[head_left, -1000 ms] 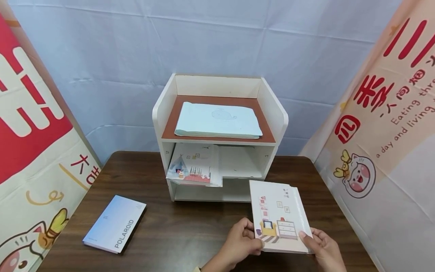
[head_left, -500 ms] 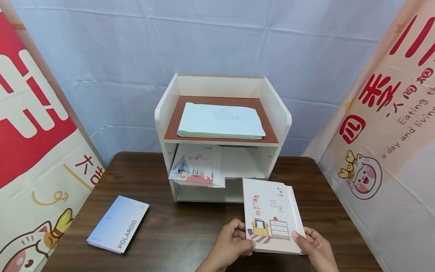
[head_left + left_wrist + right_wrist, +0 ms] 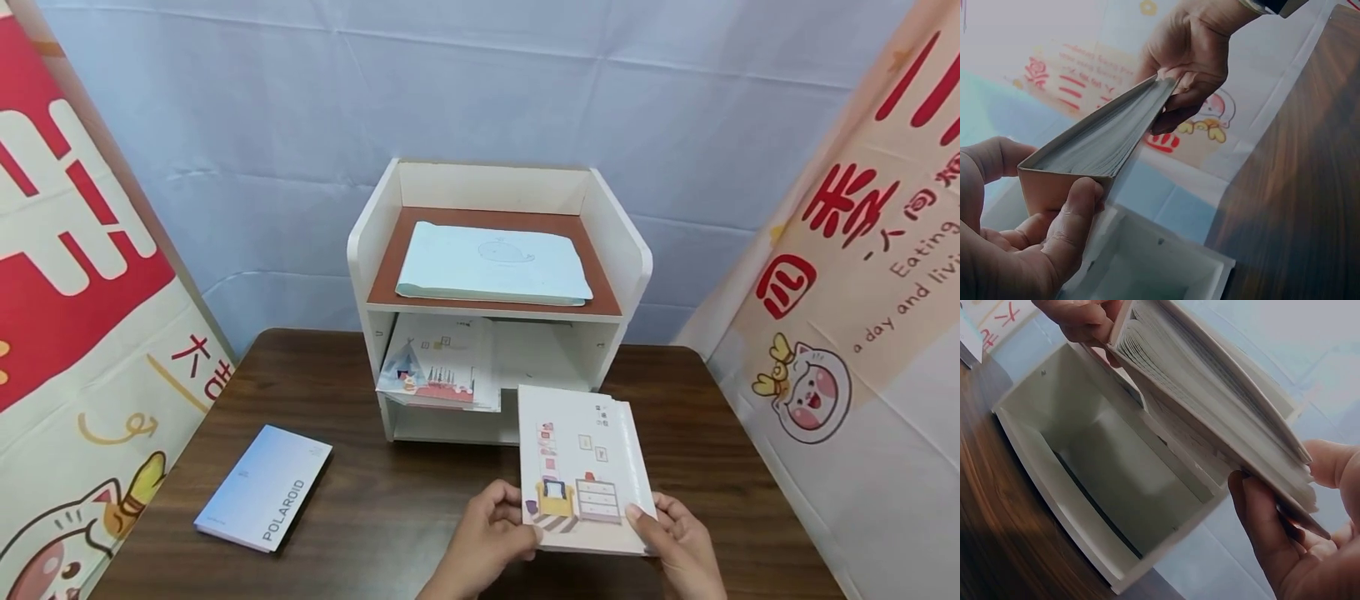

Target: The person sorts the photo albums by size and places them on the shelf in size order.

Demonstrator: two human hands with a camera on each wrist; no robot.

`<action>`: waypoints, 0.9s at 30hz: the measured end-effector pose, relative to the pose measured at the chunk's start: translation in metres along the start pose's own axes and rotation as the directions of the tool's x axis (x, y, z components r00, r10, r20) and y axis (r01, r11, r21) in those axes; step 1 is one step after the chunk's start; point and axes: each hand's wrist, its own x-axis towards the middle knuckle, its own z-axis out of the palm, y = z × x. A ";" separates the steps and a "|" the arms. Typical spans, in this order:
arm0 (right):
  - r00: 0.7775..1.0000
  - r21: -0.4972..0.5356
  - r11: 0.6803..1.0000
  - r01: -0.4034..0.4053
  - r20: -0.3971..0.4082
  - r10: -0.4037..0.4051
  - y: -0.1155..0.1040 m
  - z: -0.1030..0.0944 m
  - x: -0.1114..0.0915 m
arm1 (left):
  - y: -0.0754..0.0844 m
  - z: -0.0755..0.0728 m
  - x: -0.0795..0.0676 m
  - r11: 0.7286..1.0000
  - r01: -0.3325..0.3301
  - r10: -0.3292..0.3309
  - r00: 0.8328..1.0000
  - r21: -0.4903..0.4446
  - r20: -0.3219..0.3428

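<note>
Illustrated hardcover album (image 3: 581, 467) held before right part of white shelf unit (image 3: 618, 250). Left hand (image 3: 482, 537): fingers curled, pinching spine; right hand (image 3: 678, 546): thumb above, fingers beneath, pinching opposite edge. Apparently stowed: whale-cover album (image 3: 491, 265) atop unit; illustrated volumes (image 3: 441, 362) in middle compartment, overhanging its front. Apparently remaining: held album; POLAROID album (image 3: 264, 487), left of unit. Volume count uncertain; lower compartment partly hidden in head view.

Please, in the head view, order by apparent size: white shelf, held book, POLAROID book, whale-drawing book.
1. White shelf
2. Held book, its nearness to the camera may enlarge it
3. Whale-drawing book
4. POLAROID book
</note>
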 end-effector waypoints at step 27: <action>0.987 0.115 0.985 0.130 0.083 -0.140 -0.006 0.044 0.009 | 0.018 -0.035 -0.002 0.998 -0.060 0.059 0.993 0.001 -0.098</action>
